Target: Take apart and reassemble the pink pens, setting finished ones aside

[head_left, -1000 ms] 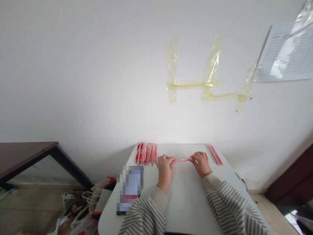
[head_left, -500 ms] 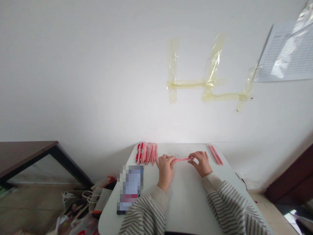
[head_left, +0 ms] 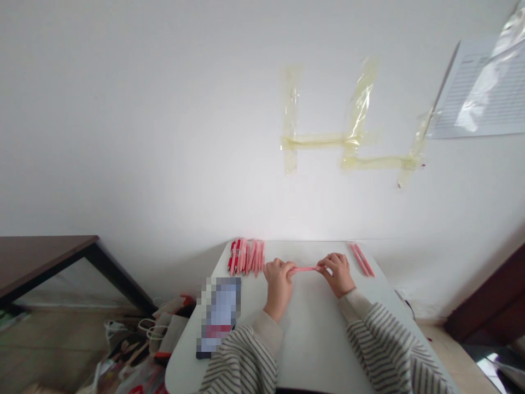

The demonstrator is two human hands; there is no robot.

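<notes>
A pink pen [head_left: 305,268] lies level between my two hands, just above the white table [head_left: 314,328]. My left hand [head_left: 279,282] pinches its left end. On the other end, the thumb and fingers of my right hand [head_left: 335,272] are closed. Left of my left hand, several pink and red pens [head_left: 248,257] lie side by side near the table's back edge. Two pink pens [head_left: 361,259] lie apart at the back right, beyond my right hand. My fingers hide both ends of the held pen.
A phone-like device with a blurred screen [head_left: 221,314] lies at the table's left side. Bags and clutter [head_left: 143,345] cover the floor to the left, below a dark brown table [head_left: 49,246]. The wall [head_left: 184,137] rises right behind the white table.
My right hand has shifted slightly, with its fingers closing further round the pen's right end. The pen has tilted a little to nearly level. The pens on the table have not moved.
</notes>
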